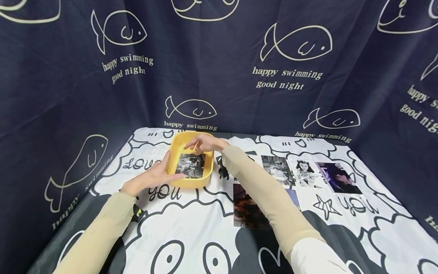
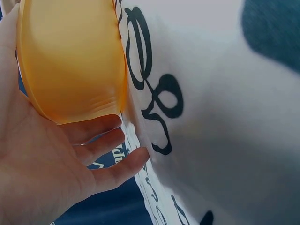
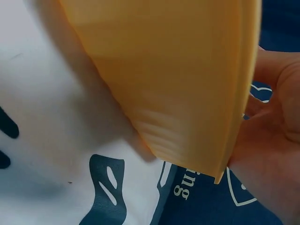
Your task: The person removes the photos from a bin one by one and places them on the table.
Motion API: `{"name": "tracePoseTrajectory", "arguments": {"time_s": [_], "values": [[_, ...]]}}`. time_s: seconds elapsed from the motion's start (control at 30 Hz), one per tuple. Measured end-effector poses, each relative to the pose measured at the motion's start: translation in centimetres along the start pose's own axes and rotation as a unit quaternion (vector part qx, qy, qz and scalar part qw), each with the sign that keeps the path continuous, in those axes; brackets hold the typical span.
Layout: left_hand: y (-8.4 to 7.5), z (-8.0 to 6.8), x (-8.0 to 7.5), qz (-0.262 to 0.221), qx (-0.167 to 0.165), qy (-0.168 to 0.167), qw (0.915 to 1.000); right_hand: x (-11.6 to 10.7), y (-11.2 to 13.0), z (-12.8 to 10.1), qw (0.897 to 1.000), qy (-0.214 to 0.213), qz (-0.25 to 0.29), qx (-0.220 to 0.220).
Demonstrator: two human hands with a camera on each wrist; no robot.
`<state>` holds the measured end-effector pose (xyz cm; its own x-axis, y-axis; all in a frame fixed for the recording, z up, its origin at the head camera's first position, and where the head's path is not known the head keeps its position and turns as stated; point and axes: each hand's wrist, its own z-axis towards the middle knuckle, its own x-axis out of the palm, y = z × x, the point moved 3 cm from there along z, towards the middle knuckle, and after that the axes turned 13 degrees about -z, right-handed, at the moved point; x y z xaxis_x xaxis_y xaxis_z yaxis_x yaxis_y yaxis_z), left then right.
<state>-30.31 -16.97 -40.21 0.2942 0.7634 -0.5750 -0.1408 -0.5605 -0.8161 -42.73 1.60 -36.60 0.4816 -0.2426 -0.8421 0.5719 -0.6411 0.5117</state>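
A yellow plastic bin (image 1: 192, 183) stands at the back of the table, left of centre. Inside it lies a black-and-white photo (image 1: 190, 166), its upper edge partly under the right hand. My left hand (image 1: 157, 175) holds the bin's near left corner, thumb along the front rim; the left wrist view shows its fingers (image 2: 101, 129) against the outer wall. Over the inside of the bin is my right hand (image 1: 202, 144), index finger extended to the left and fingertips near the photo's top edge. In the right wrist view the bin's wall hides most of its fingers.
Right of the bin lie a black-and-white photo (image 1: 278, 170), a picture of a figure (image 1: 304, 173) and a purple-dark photo (image 1: 338, 177). A reddish-dark photo (image 1: 247, 209) and a bluish one (image 1: 294, 198) are partly under the right sleeve (image 1: 270, 198). A dark fish-print curtain (image 1: 239, 110) surrounds the table.
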Motion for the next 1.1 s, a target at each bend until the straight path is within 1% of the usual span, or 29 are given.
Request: {"name": "tracePoseTrajectory", "arguments": {"time_s": [0.2,0.33,0.5,0.7,0.83,0.93,1.1], "values": [[0.2,0.0,-0.1,-0.004,0.002,0.000,1.0000,0.2,-0.2,0.8,0.999,0.010,-0.033,0.009],[0.3,0.1,-0.1,-0.003,0.000,-0.003,1.0000,0.2,-0.1,0.9,0.998,0.013,-0.059,0.015],[0.2,0.0,0.0,0.003,-0.006,-0.002,1.0000,0.2,-0.3,1.0,0.997,0.019,-0.069,0.026],[0.0,-0.1,-0.1,0.007,-0.005,-0.005,1.0000,0.1,-0.3,1.2,0.995,0.024,-0.089,0.028],[0.0,0.0,-0.1,0.006,-0.006,-0.006,0.9999,0.2,-0.3,1.3,0.992,0.028,-0.122,0.032],[0.0,-0.1,-0.1,0.004,-0.006,-0.005,1.0000,0.4,-0.3,1.5,0.989,0.032,-0.141,0.043],[0.0,0.0,0.0,0.003,-0.004,-0.007,1.0000,0.8,-0.1,1.5,0.986,0.042,-0.141,0.074]]}}
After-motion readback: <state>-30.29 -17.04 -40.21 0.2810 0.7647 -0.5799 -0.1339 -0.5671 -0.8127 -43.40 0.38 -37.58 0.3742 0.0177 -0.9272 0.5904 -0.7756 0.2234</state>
